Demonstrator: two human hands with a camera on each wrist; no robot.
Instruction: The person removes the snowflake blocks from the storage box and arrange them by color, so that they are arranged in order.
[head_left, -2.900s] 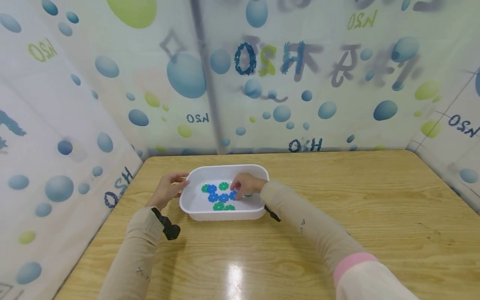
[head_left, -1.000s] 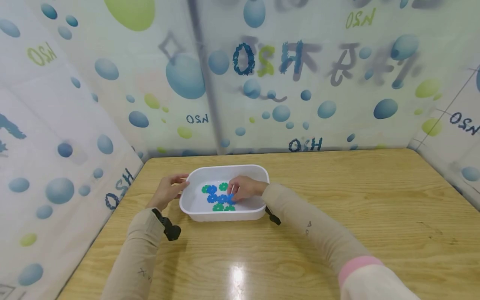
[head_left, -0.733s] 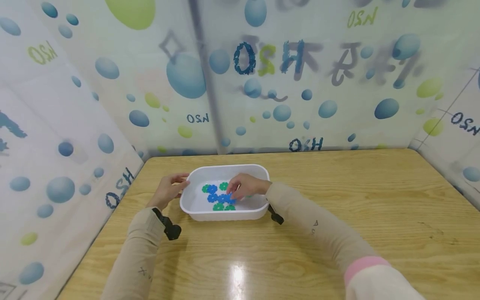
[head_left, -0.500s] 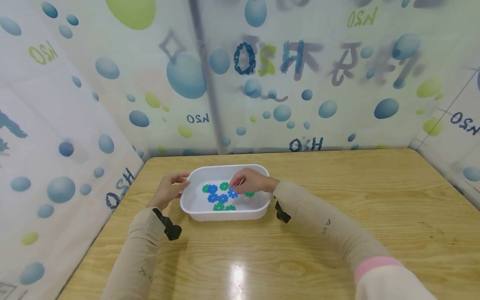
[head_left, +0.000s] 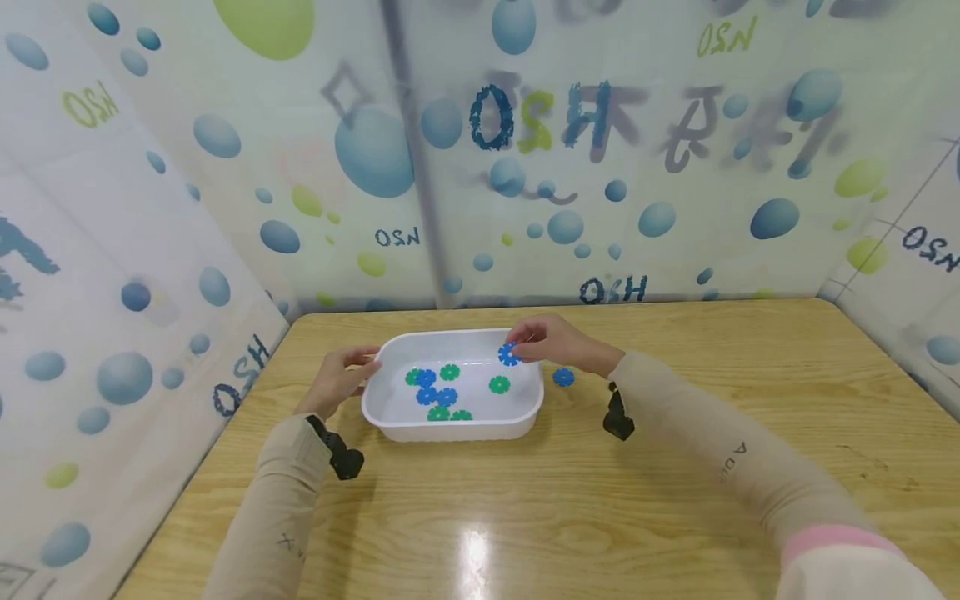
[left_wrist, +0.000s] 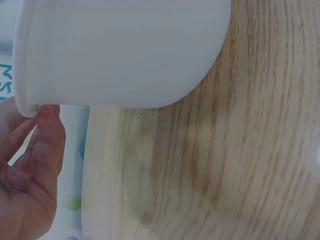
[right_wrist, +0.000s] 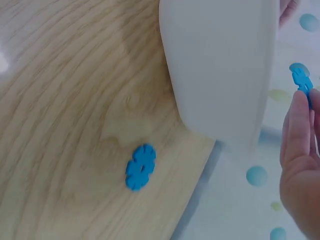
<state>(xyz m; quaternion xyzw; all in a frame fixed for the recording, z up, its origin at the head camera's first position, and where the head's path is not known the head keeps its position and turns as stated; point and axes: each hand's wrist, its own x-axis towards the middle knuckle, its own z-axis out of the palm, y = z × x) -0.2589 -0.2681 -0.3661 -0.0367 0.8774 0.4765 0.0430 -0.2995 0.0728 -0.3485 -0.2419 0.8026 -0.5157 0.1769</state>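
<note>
In the head view a white plastic basin [head_left: 450, 432] stands on the wooden table. My left hand [head_left: 334, 383] grips its left end, with thumb and fingers at the rim in the left wrist view. Above the basin's right rim, my right hand [head_left: 564, 340] pinches a blue snowflake disc [head_left: 508, 355], a flat notched flower-shaped piece; the right wrist view shows this disc nearly edge-on. Inside the basin lie three blue discs [head_left: 447, 397] close together and several green discs [head_left: 499, 384]. Another blue disc [right_wrist: 140, 167] lies flat on the table, just right of the basin.
The wooden table [head_left: 675, 467] runs back to a patterned cloth backdrop [head_left: 637, 150]. Its back edge is a short way behind the basin. A black wrist camera [head_left: 618, 419] sits on the right wrist, another wrist camera [head_left: 345, 461] on the left.
My right hand has lifted a blue disc from the basin and moved right and up to the right rim. The blue disc on the table is now visible. The left hand has stayed put.
</note>
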